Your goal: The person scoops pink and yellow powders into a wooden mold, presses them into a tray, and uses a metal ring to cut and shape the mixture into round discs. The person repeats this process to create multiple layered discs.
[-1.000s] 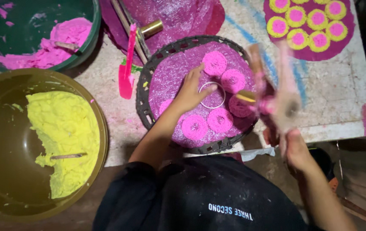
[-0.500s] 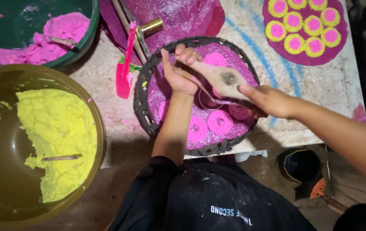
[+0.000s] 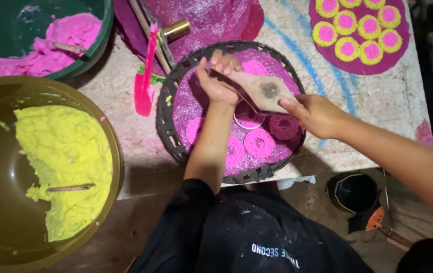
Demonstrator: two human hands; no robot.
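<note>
At frame centre, a wooden mould (image 3: 264,91) is gripped at both ends: left hand (image 3: 216,83) closed on its tip, right hand (image 3: 317,114) on its handle, over the round woven tray (image 3: 168,134) of pink coiled cakes (image 3: 259,143). Pressing appears under way; steady downward pressure is called for next.

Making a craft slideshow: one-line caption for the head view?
Both hands, left hand and right hand, hold a flat wooden tool over pink discs on a round woven tray.
</note>
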